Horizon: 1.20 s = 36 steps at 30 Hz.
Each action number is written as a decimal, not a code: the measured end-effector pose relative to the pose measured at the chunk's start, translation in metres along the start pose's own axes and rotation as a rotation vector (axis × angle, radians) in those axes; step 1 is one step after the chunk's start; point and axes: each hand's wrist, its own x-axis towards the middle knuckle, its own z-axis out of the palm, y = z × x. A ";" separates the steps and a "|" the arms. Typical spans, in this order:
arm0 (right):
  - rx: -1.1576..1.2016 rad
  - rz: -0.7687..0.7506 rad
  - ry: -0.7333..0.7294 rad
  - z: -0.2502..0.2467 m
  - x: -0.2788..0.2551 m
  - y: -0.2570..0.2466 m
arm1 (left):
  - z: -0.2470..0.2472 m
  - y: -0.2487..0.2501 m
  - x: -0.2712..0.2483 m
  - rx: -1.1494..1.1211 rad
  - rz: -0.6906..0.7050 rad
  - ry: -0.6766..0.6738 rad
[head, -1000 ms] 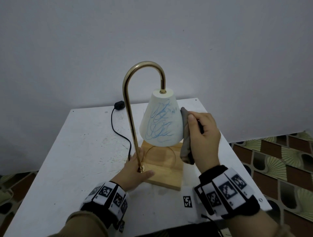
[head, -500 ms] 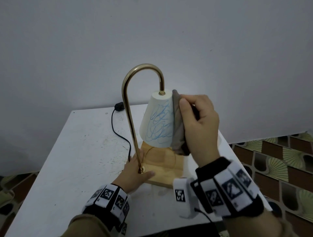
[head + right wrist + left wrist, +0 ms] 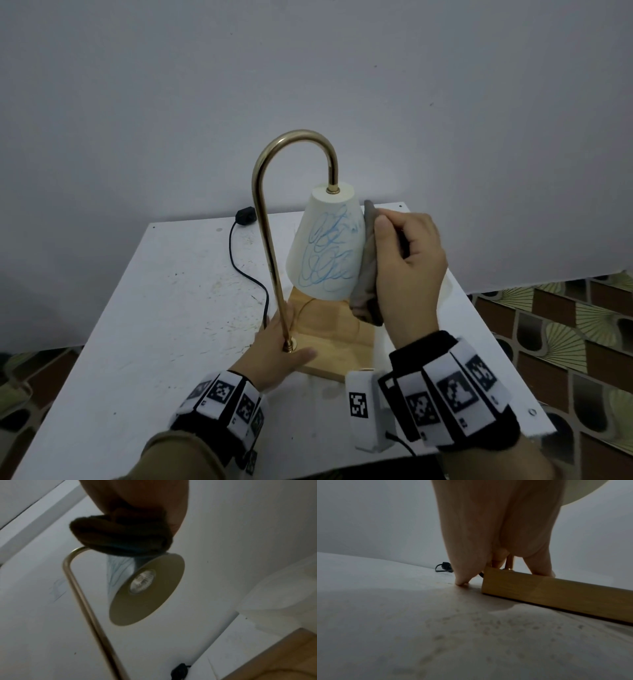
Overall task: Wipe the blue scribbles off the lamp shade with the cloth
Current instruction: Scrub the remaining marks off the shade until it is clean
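Note:
A cream cone lamp shade (image 3: 308, 246) hangs from a curved brass arm (image 3: 270, 219) over a wooden base (image 3: 339, 346). Blue scribbles (image 3: 329, 253) cover its near face. My right hand (image 3: 404, 270) grips a folded grey-brown cloth (image 3: 368, 270) and presses it against the shade's right side. From below, the right wrist view shows the cloth (image 3: 120, 539) on the shade (image 3: 147, 588). My left hand (image 3: 277, 353) rests on the base's left corner beside the brass stem, thumb flat on the wood; the left wrist view shows its fingers (image 3: 537, 561) on the base (image 3: 556, 593).
The lamp stands on a white, scuffed table (image 3: 154, 325). A black cord with an inline switch (image 3: 245, 216) runs along the table behind the lamp. A plain wall stands close behind. Patterned floor tiles (image 3: 555, 325) show to the right.
My right hand with the cloth rose along the shade's right side, then came back down and slightly right. More of the scribbles show now. The left hand has stayed on the base.

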 end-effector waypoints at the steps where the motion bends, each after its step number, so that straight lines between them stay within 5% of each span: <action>1: 0.013 -0.026 0.015 0.001 -0.005 -0.005 | 0.000 -0.001 0.000 0.000 0.001 -0.002; 8: -0.044 -0.154 -0.015 -0.010 -0.050 0.006 | 0.000 0.002 0.000 -0.009 -0.021 -0.018; 14: -0.057 0.007 0.045 -0.010 -0.022 0.017 | -0.002 0.003 -0.002 0.000 -0.008 -0.028; 25: 0.002 -0.193 -0.013 0.000 -0.030 -0.012 | -0.004 0.013 -0.006 0.014 -0.027 -0.022; 36: -0.036 -0.090 0.066 0.005 0.000 -0.003 | -0.003 0.013 -0.005 0.026 -0.037 -0.032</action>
